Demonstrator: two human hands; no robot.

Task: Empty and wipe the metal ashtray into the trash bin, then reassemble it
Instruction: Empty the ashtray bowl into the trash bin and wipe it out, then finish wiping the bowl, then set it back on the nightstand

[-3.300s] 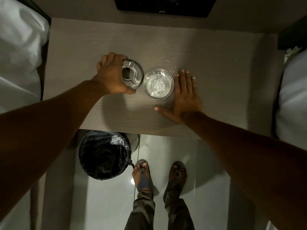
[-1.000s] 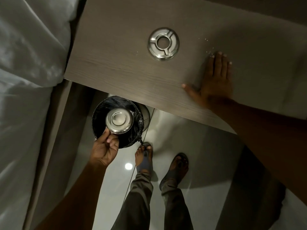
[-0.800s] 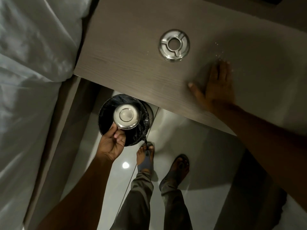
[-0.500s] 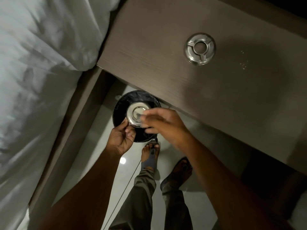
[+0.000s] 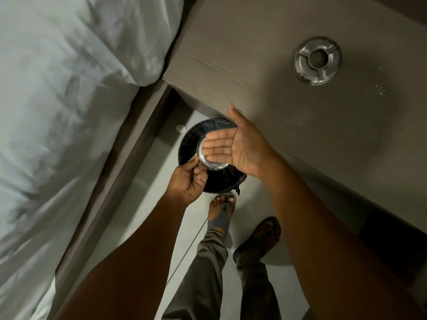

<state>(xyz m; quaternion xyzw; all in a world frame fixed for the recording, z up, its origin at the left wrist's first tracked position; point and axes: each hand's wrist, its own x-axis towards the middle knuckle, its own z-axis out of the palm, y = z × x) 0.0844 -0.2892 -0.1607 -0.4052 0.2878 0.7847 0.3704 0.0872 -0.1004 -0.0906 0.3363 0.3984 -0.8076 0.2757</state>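
My left hand [image 5: 188,181] grips the rim of the round metal ashtray bowl [image 5: 212,164], held upside down over the black-lined trash bin [image 5: 191,144] on the floor. My right hand [image 5: 238,146] is open, palm up and fingers flat, over the bowl's upturned bottom; it hides most of the bowl. Whether it touches the bowl I cannot tell. The ashtray's ring-shaped metal lid [image 5: 317,60] lies alone on the wooden table [image 5: 265,65], far from both hands. A few pale crumbs [image 5: 381,88] lie on the table right of the lid.
A bed with white bedding [image 5: 69,100] fills the left side, its frame running beside the bin. The table's front edge passes just above the bin. My feet in sandals [image 5: 221,211] stand on the glossy floor right below the bin.
My right hand left the table, came over the bin and turned palm up above the inverted bowl. My left hand kept the bowl over the bin. The view swung left.
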